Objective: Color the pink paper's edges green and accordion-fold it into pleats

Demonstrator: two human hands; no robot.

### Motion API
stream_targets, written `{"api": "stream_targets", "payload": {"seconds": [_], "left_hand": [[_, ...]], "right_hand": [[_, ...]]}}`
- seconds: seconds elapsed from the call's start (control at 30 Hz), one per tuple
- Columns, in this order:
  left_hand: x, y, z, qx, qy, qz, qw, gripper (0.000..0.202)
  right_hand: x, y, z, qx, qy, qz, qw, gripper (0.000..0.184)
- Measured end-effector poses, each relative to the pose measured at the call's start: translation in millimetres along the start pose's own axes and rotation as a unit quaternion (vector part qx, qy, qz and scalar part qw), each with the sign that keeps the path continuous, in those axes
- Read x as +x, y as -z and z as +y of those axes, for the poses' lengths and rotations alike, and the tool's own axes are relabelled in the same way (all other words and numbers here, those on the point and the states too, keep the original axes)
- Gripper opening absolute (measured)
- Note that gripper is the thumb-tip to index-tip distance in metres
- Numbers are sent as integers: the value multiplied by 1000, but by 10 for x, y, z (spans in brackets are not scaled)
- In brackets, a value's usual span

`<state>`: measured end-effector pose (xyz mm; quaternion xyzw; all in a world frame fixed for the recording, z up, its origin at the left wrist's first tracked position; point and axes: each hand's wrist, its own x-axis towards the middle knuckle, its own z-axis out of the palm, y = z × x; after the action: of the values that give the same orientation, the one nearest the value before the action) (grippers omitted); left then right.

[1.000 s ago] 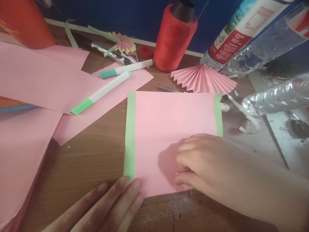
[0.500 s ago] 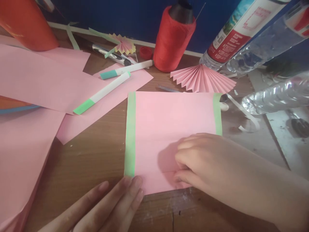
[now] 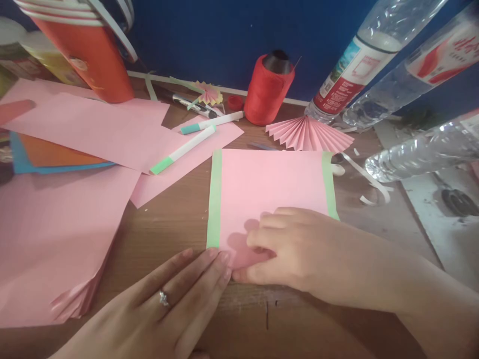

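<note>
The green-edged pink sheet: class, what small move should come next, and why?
Probably run the right hand rightward along the near edge of the pink sheet, pressing it flat: its thumb is by that edge, and the left hand lies over the near left corner, seemingly steadying it.

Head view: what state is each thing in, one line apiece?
Pink sheet, spread out
Left hand, fingers extended, touching sheet
Right hand, fingers curled over sheet
Large fan, pleated, spread
Small fan, pleated, spread
Green marker, capped, lying
Teal marker, lying
Thread cone, wound, upright
Red cup, upright
Bottles, tops cropped
White strip, curled
</note>
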<state>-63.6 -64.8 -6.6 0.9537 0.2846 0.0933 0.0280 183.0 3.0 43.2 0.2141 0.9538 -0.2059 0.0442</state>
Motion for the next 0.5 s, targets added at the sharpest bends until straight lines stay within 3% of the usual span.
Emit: {"api": "stream_targets", "payload": {"seconds": [0.33,0.5], "left_hand": [[-19,103,75,-27,19,24,999,65],[-15,78,73,-43,22,41,998,63]], "right_hand": [[-38,-1,-123,-34,-31,-4,999,24],[-181,-20,-62,-36,-40,-16,998,26]]}}
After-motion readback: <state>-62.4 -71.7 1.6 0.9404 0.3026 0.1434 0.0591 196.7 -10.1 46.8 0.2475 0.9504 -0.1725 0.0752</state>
